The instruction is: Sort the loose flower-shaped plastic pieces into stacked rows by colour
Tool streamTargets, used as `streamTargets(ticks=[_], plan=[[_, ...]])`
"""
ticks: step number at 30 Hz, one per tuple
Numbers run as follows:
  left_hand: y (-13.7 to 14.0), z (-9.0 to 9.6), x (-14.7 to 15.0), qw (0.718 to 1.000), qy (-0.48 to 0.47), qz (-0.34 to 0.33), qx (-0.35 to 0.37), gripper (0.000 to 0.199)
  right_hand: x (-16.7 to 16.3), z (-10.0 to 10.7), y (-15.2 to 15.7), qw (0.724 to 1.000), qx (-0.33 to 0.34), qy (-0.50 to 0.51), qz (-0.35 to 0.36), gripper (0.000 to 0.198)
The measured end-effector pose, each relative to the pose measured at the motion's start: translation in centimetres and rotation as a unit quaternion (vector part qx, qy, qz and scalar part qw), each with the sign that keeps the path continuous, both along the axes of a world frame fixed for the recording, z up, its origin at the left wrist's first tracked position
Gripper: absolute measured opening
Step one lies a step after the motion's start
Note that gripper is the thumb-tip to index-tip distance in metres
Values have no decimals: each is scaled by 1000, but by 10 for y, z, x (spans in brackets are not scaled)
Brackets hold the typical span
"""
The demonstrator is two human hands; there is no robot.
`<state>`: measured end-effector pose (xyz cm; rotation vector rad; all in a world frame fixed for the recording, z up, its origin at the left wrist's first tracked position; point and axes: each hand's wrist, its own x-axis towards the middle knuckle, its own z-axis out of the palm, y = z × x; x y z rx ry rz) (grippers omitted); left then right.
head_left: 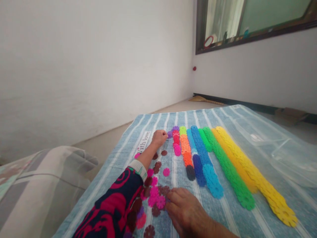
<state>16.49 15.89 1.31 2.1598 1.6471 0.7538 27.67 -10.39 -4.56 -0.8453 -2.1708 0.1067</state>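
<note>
My left hand (pixel 159 138) reaches to the far side of the cloth, its fingers pinched at a purple snowflake disc (pixel 169 134) beside the short row topped by purple discs (pixel 175 128). Below those lie red discs (pixel 175 135) and a pink one (pixel 177 149). Nearer to me, my right hand (pixel 184 208) is closed over the loose pile; a sliver of purple shows at its fingertips, mostly hidden. Loose pink discs (pixel 154 191) and brown discs (pixel 156 210) spread beside it, partly covered by my left sleeve.
Overlapping rows of orange (pixel 186 145), blue (pixel 200 148), green (pixel 226 168) and yellow discs (pixel 257 175) run along the striped cloth (pixel 119 168). A clear plastic bag (pixel 279 148) lies at right. Grey-striped fabric (pixel 49 191) sits at left, near the wall.
</note>
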Motion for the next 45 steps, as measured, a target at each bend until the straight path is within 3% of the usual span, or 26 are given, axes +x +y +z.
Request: streamTargets(ticks=[10, 18, 26, 32, 38, 45], plan=[[14, -3, 7, 999, 29, 2, -13, 11, -3, -8, 6, 999, 35, 6, -5, 13], [1, 9, -19, 999, 41, 3, 3, 15, 0, -2, -2, 1000, -16, 1, -6, 17], [-66, 28, -87, 994, 71, -53, -62, 15, 7, 12, -8, 998, -62, -25, 10, 19], [-136, 35, -127, 981, 35, -66, -180, 18, 10, 12, -9, 997, -67, -39, 18, 20], [-189, 39, -144, 963, 43, -66, -257, 18, 12, 14, -12, 996, -76, -25, 30, 22], [-207, 27, -140, 972, 52, -64, -222, 18, 13, 13, -11, 997, -69, -25, 34, 22]])
